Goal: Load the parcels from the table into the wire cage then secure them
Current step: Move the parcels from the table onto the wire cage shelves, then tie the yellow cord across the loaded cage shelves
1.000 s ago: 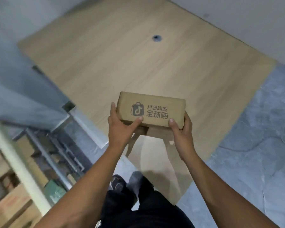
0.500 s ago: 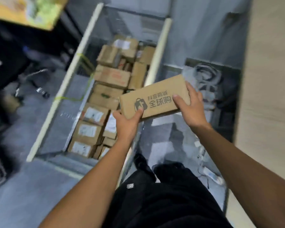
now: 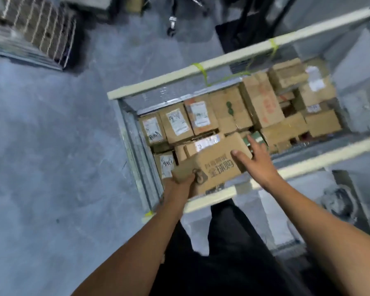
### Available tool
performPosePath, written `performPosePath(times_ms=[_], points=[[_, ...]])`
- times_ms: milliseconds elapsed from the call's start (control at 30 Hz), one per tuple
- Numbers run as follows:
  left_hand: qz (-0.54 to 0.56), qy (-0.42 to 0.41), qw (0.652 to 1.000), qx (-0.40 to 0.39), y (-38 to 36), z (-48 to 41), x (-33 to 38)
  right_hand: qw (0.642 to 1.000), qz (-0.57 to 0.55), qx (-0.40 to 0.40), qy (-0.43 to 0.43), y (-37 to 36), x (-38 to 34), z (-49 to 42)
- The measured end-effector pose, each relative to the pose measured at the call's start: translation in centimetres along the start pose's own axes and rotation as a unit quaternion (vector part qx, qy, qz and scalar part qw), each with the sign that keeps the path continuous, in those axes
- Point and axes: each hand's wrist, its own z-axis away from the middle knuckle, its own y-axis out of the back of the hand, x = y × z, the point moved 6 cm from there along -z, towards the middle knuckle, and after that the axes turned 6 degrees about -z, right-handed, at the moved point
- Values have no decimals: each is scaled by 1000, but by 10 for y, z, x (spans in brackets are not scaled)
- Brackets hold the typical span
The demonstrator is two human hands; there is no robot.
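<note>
A brown cardboard parcel with a dark printed bag logo and characters hangs tilted over the near rim of the wire cage. My left hand grips its lower left corner. My right hand holds its upper right end, thumb across the printed face. Inside the cage lie several stacked cardboard parcels, some with white labels. The cage's top rails are padded in cream foam, and a yellow-green strap is wrapped around the far rail.
Grey concrete floor spreads to the left of the cage. Another wire cage panel stands at the top left. A chair base with castors sits beyond the cage. My dark trousers fill the bottom centre.
I have turned from the wooden table to the cage. The parcel, held in both hands throughout, has moved from above the table to over the cage's near rim.
</note>
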Motion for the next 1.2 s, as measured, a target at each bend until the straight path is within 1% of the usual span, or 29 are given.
performPosePath(times_ms=[67, 133, 167, 233, 300, 333, 400, 433, 467, 500, 533, 600, 633, 667, 700, 733, 767, 800, 833, 900, 967, 1067, 1133, 1200], points=[[26, 43, 998, 32, -1, -14, -12, 998, 20, -44, 31, -16, -8, -33], [73, 87, 990, 88, 4, -30, -23, 988, 47, -123, 74, -45, -23, -65], [114, 113, 981, 111, 5, -41, -30, 979, 61, -167, 100, -66, -31, -81], [231, 183, 947, 130, -2, -67, -44, 955, 90, -242, 148, -112, -45, -116], [332, 234, 907, 109, -14, -89, -57, 933, 117, -286, 187, -159, -56, -145], [365, 246, 892, 101, -20, -98, -62, 923, 126, -305, 197, -181, -60, -157], [397, 259, 871, 131, -26, -115, -70, 900, 136, -352, 216, -220, -59, -173], [405, 267, 861, 152, -28, -122, -73, 887, 147, -369, 235, -237, -55, -179], [423, 280, 844, 177, -30, -128, -75, 875, 166, -376, 258, -252, -51, -185], [442, 293, 824, 201, -32, -134, -78, 865, 184, -378, 275, -266, -45, -191], [440, 308, 814, 221, -35, -139, -81, 860, 197, -378, 281, -278, -38, -198], [404, 344, 815, 235, -41, -153, -91, 847, 221, -388, 289, -300, -26, -209], [400, 358, 811, 233, -44, -160, -96, 829, 248, -391, 314, -311, -20, -212], [390, 373, 808, 234, -47, -167, -100, 801, 291, -379, 359, -322, -15, -215], [348, 382, 821, 244, -47, -175, -105, 768, 340, -358, 408, -331, -11, -219], [271, 372, 853, 246, -44, -184, -108, 740, 385, -333, 439, -339, -8, -222], [191, 339, 891, 234, -41, -195, -108, 723, 419, -315, 449, -346, -5, -225], [131, 292, 920, 226, -40, -208, -107, 714, 444, -301, 449, -352, -3, -229], [81, 253, 938, 223, -39, -217, -104, 704, 466, -289, 451, -357, 1, -233], [1, 221, 948, 229, -36, -229, -99, 683, 510, -268, 448, -360, 12, -242], [-27, 203, 954, 218, -34, -239, -93, 693, 531, -247, 421, -353, 21, -250], [-22, 188, 961, 201, -33, -242, -90, 728, 506, -242, 394, -338, 18, -244], [8, 181, 965, 190, -31, -236, -77, 768, 471, -221, 373, -319, 10, -233], [2, 157, 970, 186, -27, -226, -54, 815, 428, -173, 350, -288, 2, -229]])
